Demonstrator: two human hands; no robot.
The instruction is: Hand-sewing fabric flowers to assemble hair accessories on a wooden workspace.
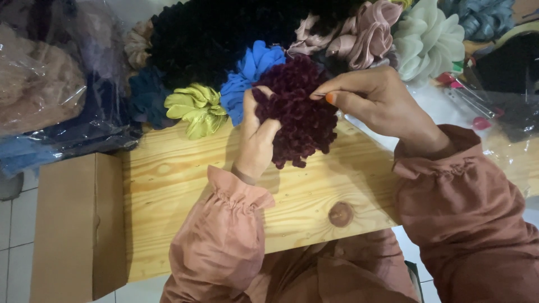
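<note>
1. Head view, centre of the frame: a person in dusty-pink gathered sleeves works a dark maroon ruffled scrunchie (297, 109) above a pale wooden surface (185, 185). The left hand (257, 137) cups its left edge, grip pressed together on the ruffles; the right hand (370, 98) comes in from the right, thumb and forefinger pinching the upper right rim of the same scrunchie.

2. Head view, upper half: a row of finished pieces lies along the far edge of the surface, a blue scrunchie (247, 76) just left of the maroon one, a yellow-green scrunchie (196, 109) further left, a large black ruffled mass (213, 36) behind, a mauve satin scrunchie (365, 33) and a pale green scrunchie (429, 39) toward the upper right.

3. Head view, edges: clear plastic bags of fabric (50, 90) fill the upper left; a brown cardboard box (73, 224) sits at lower left against the surface.

4. Judgement: the step in hand appears to be shaping or evening out the maroon ruffles. The next move likely calls for a light pull along the rim while the left hand steadies the bulk.
</note>
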